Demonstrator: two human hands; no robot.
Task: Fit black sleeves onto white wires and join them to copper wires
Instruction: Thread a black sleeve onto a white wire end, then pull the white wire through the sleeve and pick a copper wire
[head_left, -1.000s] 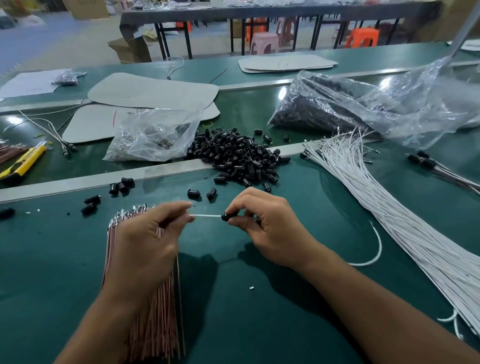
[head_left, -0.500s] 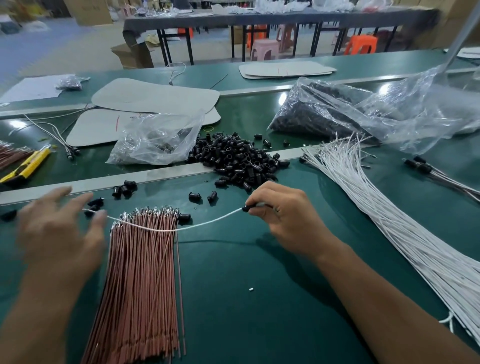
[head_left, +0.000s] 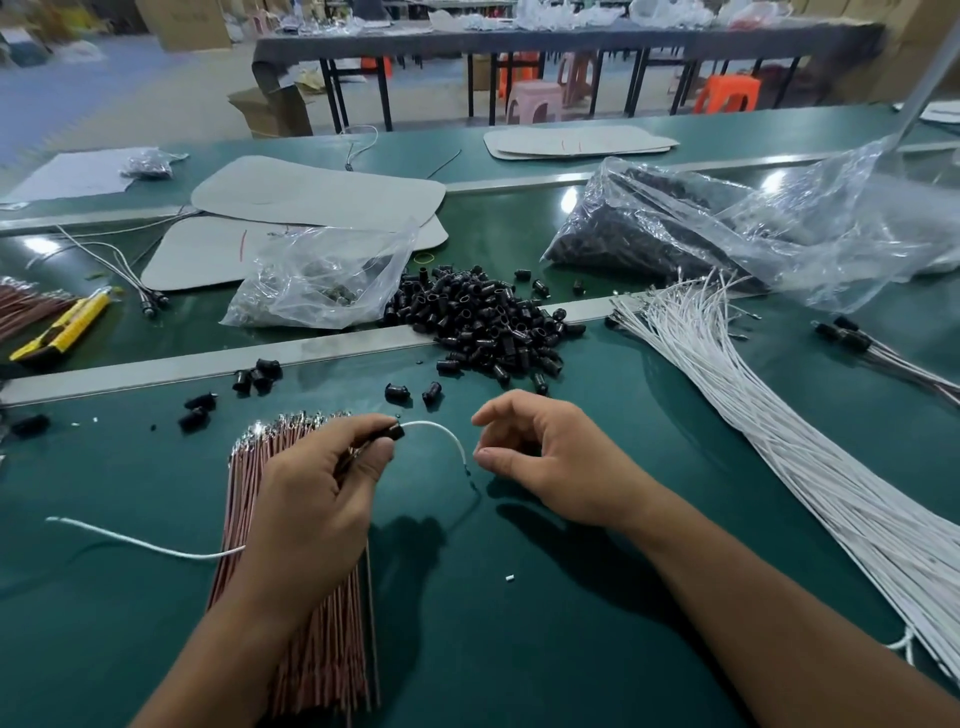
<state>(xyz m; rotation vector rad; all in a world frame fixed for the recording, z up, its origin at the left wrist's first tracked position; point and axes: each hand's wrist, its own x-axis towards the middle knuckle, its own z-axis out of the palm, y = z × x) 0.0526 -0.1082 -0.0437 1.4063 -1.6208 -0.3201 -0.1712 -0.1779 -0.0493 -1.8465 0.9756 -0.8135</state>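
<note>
pinched in left hand (head_left: 317, 483): small black tubular sleeve (head_left: 396, 432), threaded on thin white wire (head_left: 441, 431), above copper-coloured wire bundle (head_left: 332, 654) lying front-to-back by front edge of bench (head_left: 519, 649). free wire end curving rightward, just beside loosely curled, empty right hand (head_left: 550, 457).

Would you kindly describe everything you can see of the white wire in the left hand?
The white wire is thin, flexible and looks plastic-coated. A black sleeve sits on it where the left hand pinches it. It arches rightward in the air to a small dark tip near the right hand; its likely tail lies across the copper wires.
</note>
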